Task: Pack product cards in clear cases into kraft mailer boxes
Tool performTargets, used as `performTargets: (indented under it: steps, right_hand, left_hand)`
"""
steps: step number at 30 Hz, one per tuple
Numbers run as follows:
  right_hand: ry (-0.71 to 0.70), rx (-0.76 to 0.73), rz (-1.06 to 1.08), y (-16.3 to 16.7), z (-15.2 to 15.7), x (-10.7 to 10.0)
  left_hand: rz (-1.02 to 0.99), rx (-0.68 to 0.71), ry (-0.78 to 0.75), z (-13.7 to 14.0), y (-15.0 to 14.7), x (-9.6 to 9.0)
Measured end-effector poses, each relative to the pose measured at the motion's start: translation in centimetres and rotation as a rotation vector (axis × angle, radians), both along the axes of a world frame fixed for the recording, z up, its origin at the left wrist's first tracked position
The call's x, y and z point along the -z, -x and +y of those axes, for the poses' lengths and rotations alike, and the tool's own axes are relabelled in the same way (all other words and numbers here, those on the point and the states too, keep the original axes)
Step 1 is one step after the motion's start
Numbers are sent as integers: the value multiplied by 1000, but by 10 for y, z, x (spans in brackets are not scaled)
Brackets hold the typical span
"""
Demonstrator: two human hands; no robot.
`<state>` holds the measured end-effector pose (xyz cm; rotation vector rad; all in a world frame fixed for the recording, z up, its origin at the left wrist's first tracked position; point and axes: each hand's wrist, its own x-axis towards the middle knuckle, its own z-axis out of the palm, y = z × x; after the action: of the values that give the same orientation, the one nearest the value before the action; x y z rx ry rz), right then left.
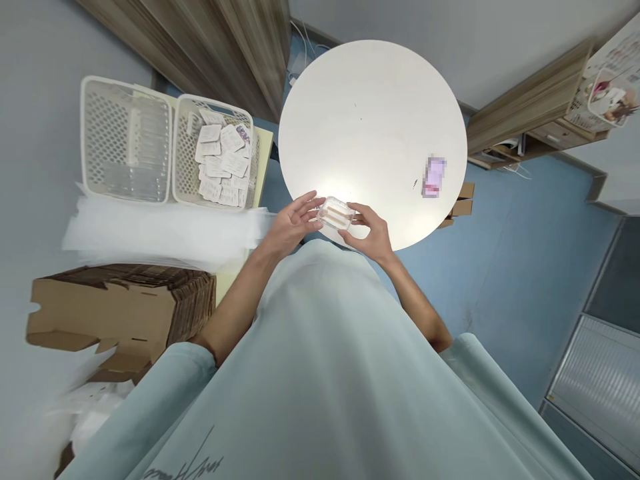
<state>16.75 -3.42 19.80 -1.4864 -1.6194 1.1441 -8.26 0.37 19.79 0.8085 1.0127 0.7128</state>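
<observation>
Over the near edge of the round white table [373, 127], a small transparent plastic box [336, 213] sits between my two hands. A light brown strip shows inside it. My left hand [293, 225] has its fingertips and thumb at the box's left end. At the right end, my right hand [371, 233] grips it with the thumb below and fingers above. What lies under the box is hidden.
A blurred purple phone-like object [433, 177] lies on the table's right side. To the left stand a white basket of transparent plastic boxes [145, 143], another of white packets [223, 157], white sheets [165, 230] and folded cardboard boxes [107, 310]. A wooden cabinet [530, 100] is at right.
</observation>
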Motion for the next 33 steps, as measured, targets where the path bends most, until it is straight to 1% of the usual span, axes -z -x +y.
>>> performTargets:
  steps: [3, 7, 9, 12, 17, 22, 26, 33]
  right_hand:
    - [75, 18, 176, 3, 1, -3]
    - [127, -8, 265, 9, 2, -11]
    - [142, -36, 268, 9, 4, -16]
    - [181, -78, 238, 7, 6, -21]
    - [225, -139, 166, 6, 3, -18]
    - [225, -163, 124, 5, -6, -10]
    - [257, -169, 163, 1, -11, -6]
    - [309, -167, 225, -7, -9, -12]
  left_hand:
    - [-111, 9, 39, -3, -4, 1]
    - [-134, -16, 27, -5, -13, 2]
    - [-103, -21, 15, -6, -13, 2]
    - [-52, 13, -8, -6, -9, -1]
    - [-7, 96, -40, -5, -2, -7]
    - [-22, 168, -26, -7, 3, -5]
    - [-51, 199, -22, -10, 7, -3]
    - [-101, 285, 3, -5, 12, -7]
